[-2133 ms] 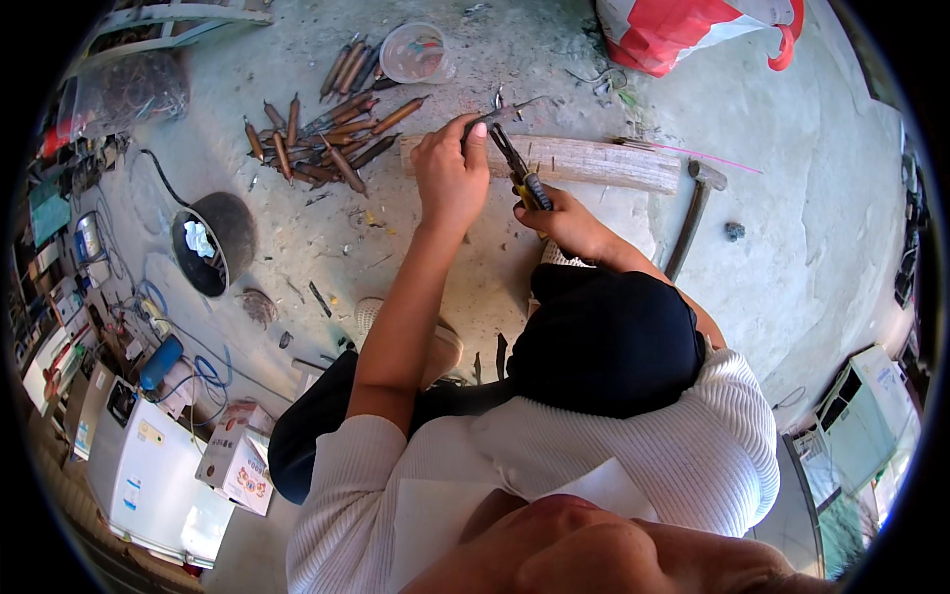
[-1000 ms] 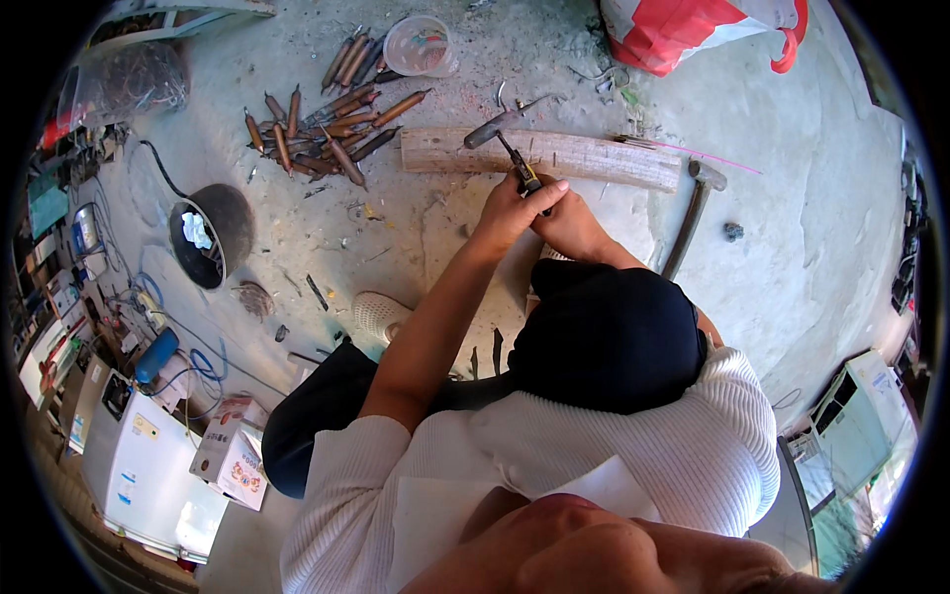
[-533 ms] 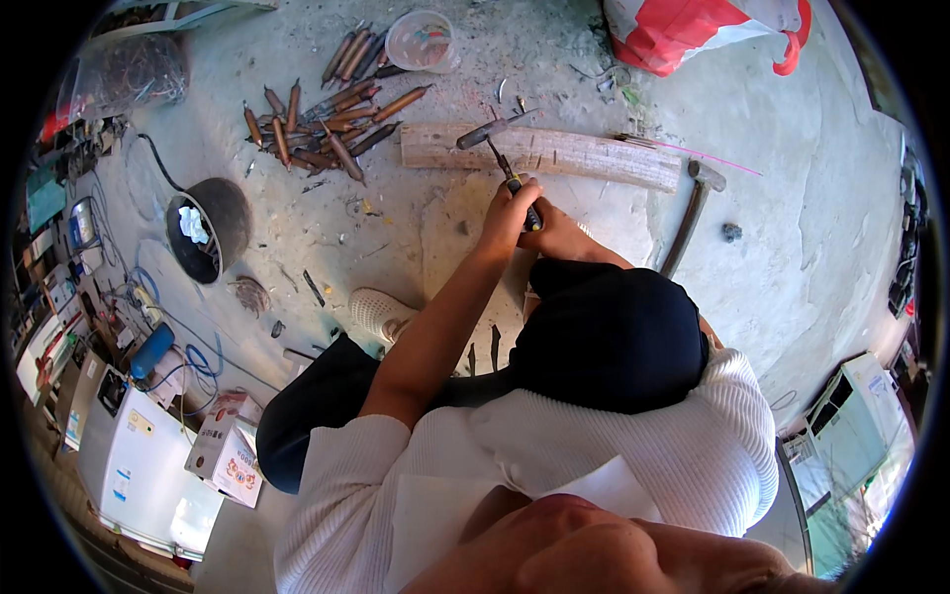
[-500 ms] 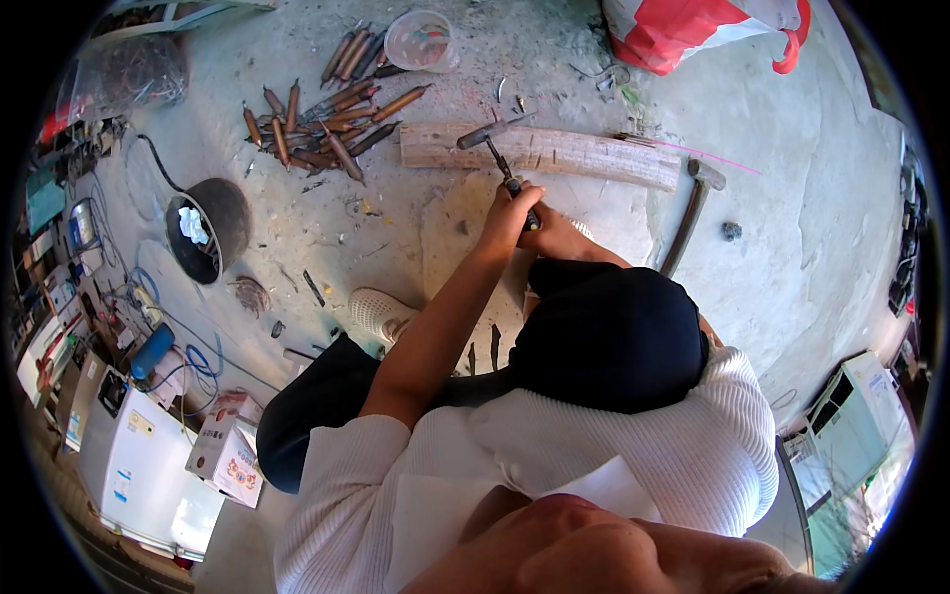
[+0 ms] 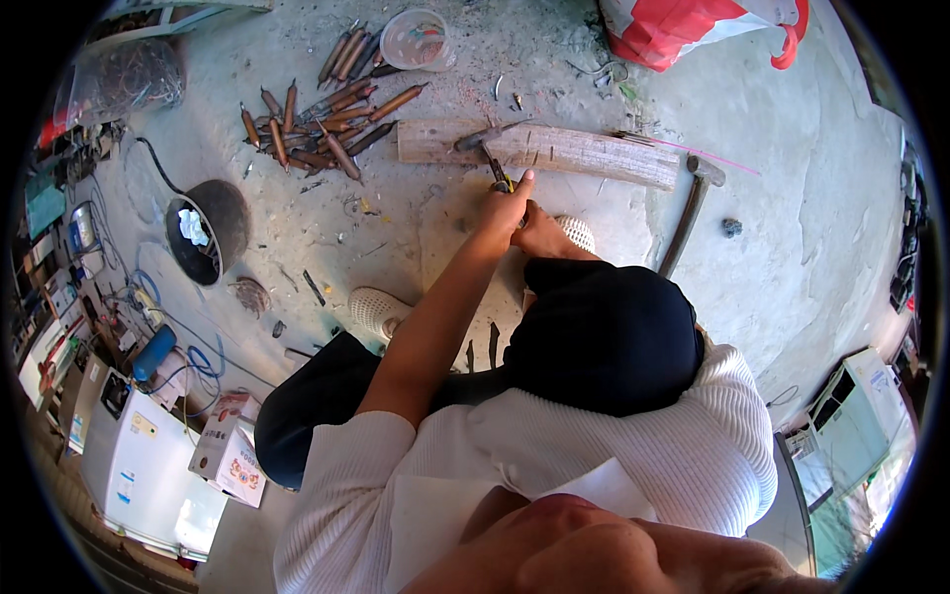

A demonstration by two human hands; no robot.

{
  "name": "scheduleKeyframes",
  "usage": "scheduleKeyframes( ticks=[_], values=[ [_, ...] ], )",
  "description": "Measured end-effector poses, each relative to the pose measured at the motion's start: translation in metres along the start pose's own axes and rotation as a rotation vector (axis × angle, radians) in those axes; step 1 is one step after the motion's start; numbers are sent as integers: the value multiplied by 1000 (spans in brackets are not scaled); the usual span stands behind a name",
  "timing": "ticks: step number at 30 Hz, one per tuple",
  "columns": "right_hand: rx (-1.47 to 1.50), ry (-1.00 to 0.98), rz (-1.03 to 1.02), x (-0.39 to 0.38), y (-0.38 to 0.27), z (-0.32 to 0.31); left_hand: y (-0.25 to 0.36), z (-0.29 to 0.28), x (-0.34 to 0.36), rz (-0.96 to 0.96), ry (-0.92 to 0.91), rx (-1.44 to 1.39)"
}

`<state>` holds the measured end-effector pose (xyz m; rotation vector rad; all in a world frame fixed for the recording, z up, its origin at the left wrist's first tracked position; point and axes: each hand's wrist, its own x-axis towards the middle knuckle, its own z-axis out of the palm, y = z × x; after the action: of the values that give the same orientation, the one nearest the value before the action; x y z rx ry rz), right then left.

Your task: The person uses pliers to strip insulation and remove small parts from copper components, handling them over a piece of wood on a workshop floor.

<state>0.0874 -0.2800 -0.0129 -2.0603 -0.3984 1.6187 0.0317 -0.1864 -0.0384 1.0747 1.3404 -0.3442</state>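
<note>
A tool with a black and yellow handle (image 5: 502, 185) is between my hands, close to my bent knee. At its far end a dark crosspiece (image 5: 489, 136), blunt on the left and tapering to the right, lies over a wooden plank (image 5: 584, 160). Whether this is the tool's own head or a tube gripped by it, I cannot make out. My left hand (image 5: 505, 209) is closed round the handle, thumb pointing up and away. Just right of it and partly hidden, my right hand (image 5: 540, 234) is closed at the handle's near end.
A pile of brown tapered tubes (image 5: 336, 124) lies left of the plank, near a clear plastic tub (image 5: 414, 42). A hammer (image 5: 690, 203) rests at the right. Further left stands a black bucket (image 5: 230, 223); a red-and-white bag (image 5: 658, 35) is at the far right.
Both hands have come slightly left, and the crosspiece has shifted a little down and left. My left thumb now sticks up from the handle. More of the right shoe shows.
</note>
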Motion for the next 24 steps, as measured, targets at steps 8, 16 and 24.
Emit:
scheduleKeyframes(
  ticks=[8, 16, 24],
  values=[
    [131, -79, -158, 3, 19, 3, -8, -4, 13, 4, 25, 16],
    [110, -189, -172, 11, 19, -1, 15, -7, -15, -55, -150, -384],
    [-14, -131, -127, 18, 31, 9, 8, 0, -9, 3, 41, -142]
  ],
)
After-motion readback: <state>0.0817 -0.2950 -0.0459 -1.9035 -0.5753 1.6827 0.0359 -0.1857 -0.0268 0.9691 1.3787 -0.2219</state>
